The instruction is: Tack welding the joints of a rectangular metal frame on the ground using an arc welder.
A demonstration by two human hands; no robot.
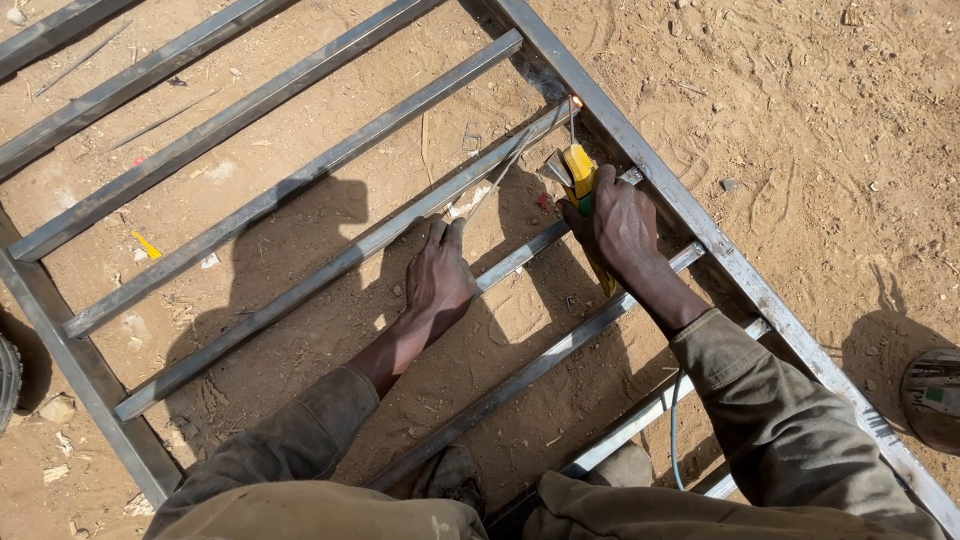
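A steel frame [700, 225] of square tubes lies flat on sandy ground. My right hand [618, 222] grips a yellow-handled electrode holder [579, 170]; its thin rod reaches up to a small glowing spot [576, 101] where a crossbar meets the frame's long side rail. My left hand [438, 275] rests on a crossbar [330, 265] and pinches a thin metal rod [495, 180] that slants up toward the same joint. Both arms wear olive sleeves.
Several parallel crossbars [250, 105] run across the frame to the upper left. A blue cable [674, 430] hangs under my right forearm. A round dark object [935, 398] sits at the right edge and a tyre edge [8, 380] at the left. Loose sand and stones surround the frame.
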